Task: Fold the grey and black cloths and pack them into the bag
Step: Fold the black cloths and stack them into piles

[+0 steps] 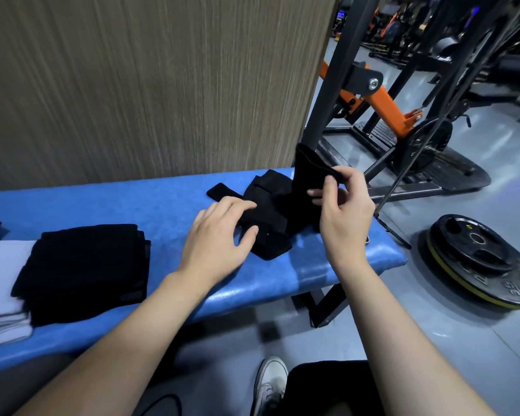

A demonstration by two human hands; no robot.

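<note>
Right of centre in the frame, on the blue bench (168, 202), lies a rumpled black cloth (270, 205). Over its lower left part the left hand (219, 238) rests with fingers spread and relaxed, while the right hand (342, 211) pinches its raised upper edge. At lower left a folded black stack (84, 268) sits partly atop folded grey cloths (3, 283)
</note>
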